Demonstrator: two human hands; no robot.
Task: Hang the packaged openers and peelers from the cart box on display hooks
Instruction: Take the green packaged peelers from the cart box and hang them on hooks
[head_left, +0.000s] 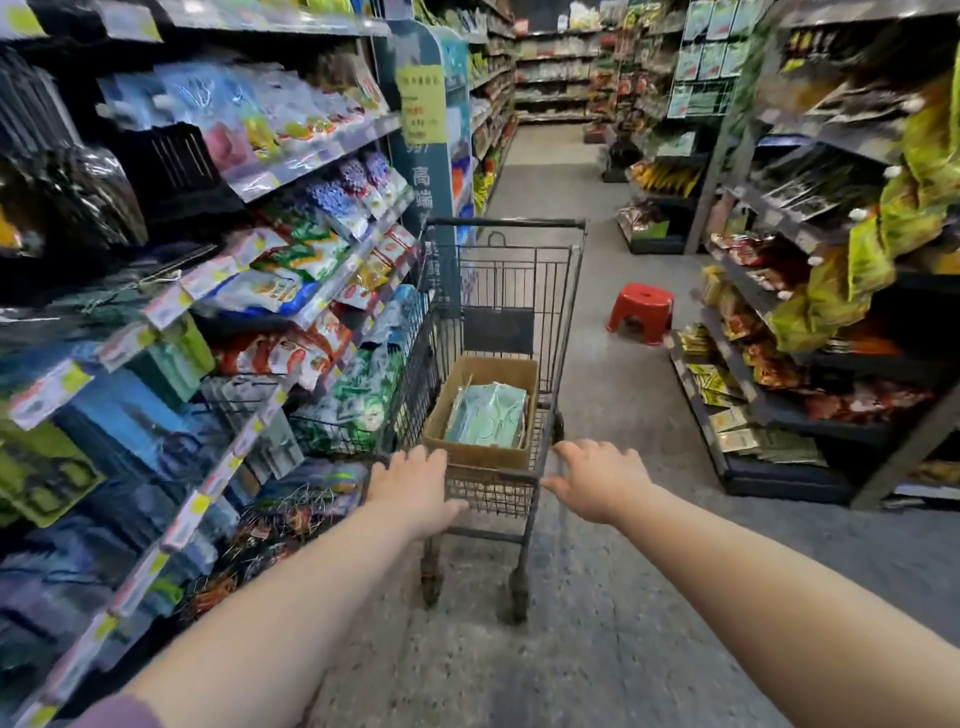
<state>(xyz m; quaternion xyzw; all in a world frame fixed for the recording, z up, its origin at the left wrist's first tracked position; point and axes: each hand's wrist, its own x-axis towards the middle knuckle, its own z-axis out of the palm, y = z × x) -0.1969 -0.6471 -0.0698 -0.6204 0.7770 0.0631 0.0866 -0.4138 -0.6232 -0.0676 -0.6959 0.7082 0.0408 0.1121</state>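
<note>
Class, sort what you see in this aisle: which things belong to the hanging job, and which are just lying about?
Belongs: cart, gripped by left hand and right hand; cardboard box; pale green packets inside it.
Lying about: red stool; snack shelves on the right; yellow sign.

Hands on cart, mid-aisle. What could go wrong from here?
1. The cart stands close to the hanging packs on the left; its side could snag them.
2. The red stool sits on the floor ahead right, a possible collision.
3. Packages lie loose in the open box; a bump might shift them.
</note>
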